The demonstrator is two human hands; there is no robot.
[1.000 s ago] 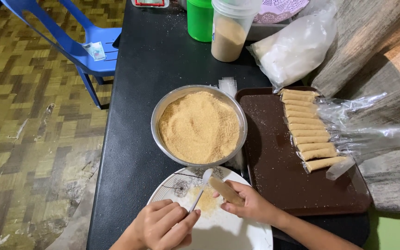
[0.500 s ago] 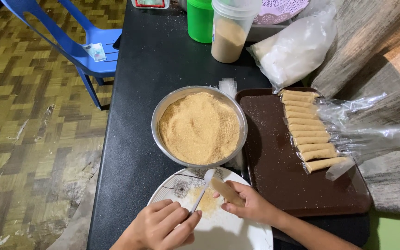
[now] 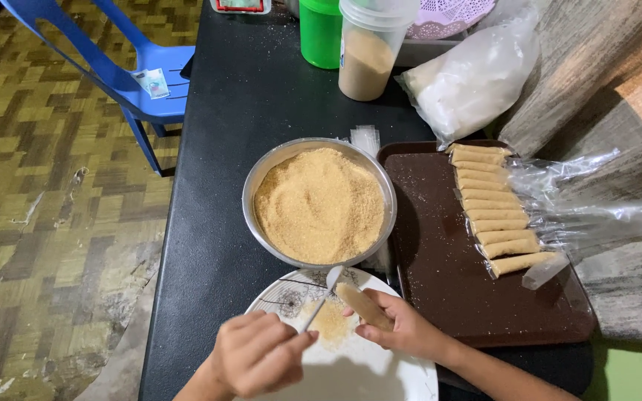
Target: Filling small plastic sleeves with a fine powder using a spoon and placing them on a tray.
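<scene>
Left hand (image 3: 255, 355) is gripping a metal spoon (image 3: 319, 299), its tip meeting the open end of a crumb-filled plastic tube (image 3: 364, 307) that the right hand (image 3: 403, 330) is holding over a white plate (image 3: 399, 377). Steel bowl of golden crumbs (image 3: 319, 203) is sitting just beyond. Filled tubes (image 3: 493, 207) are lying in a row on a brown tray (image 3: 447, 289).

Even, soft overhead light; sharp focus; faint shadows; edges slightly bowed.

We saw a knotted clear plastic bag of white powder (image 3: 473, 74) at the table's far right. A small printed label (image 3: 151, 82) lay on the blue chair (image 3: 159, 89). Filled clear plastic tubes (image 3: 495, 210) lay in a row on the brown tray (image 3: 447, 282).
</scene>
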